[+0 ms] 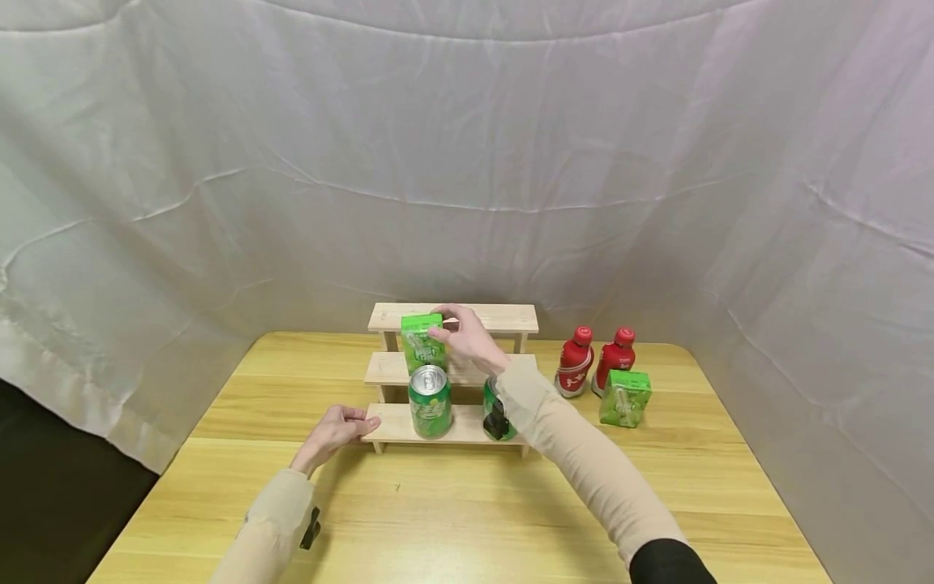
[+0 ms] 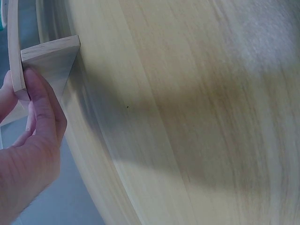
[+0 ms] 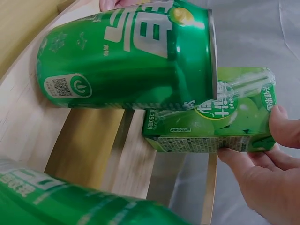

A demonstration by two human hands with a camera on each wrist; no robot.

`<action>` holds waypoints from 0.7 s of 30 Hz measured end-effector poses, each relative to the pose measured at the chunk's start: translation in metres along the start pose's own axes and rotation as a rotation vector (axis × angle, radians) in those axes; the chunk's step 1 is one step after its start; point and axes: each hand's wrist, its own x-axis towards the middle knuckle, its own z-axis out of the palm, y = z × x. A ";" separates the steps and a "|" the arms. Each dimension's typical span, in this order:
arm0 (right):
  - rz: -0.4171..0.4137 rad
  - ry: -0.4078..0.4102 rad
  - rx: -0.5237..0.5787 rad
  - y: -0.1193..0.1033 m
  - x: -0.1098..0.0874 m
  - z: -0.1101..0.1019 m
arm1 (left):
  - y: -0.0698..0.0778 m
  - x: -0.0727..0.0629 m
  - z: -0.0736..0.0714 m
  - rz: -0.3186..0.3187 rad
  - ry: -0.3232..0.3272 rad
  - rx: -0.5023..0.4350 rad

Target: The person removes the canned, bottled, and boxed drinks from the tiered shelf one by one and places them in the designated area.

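A green juice box (image 1: 423,345) stands at the left of the middle step of a small three-step wooden rack (image 1: 387,370). My right hand (image 1: 470,337) grips its upper part, thumb on the front face; the right wrist view shows the same juice box (image 3: 211,117) with fingers at its top end. With thumb and fingers, my left hand (image 1: 339,434) pinches the left end of the lowest step, and the left wrist view shows that board (image 2: 15,51) between them. Two green soda cans stand on the lowest step: one can (image 1: 430,405) at left, another can (image 1: 490,397) partly behind my right forearm.
Right of the rack, two red bottles (image 1: 574,362) stand on the wooden table (image 1: 438,519). In front of them is a second green juice box (image 1: 625,399). Grey-white curtains (image 1: 467,162) hang behind the table and along both sides.
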 end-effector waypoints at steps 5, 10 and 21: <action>-0.031 0.024 -0.006 0.000 -0.003 -0.004 | -0.001 0.001 0.000 -0.002 0.001 0.009; -0.039 0.042 0.020 -0.003 -0.008 -0.013 | 0.000 0.001 0.000 -0.008 0.003 0.009; -0.109 0.132 0.063 -0.002 -0.026 -0.043 | -0.001 -0.001 0.001 -0.013 0.012 0.023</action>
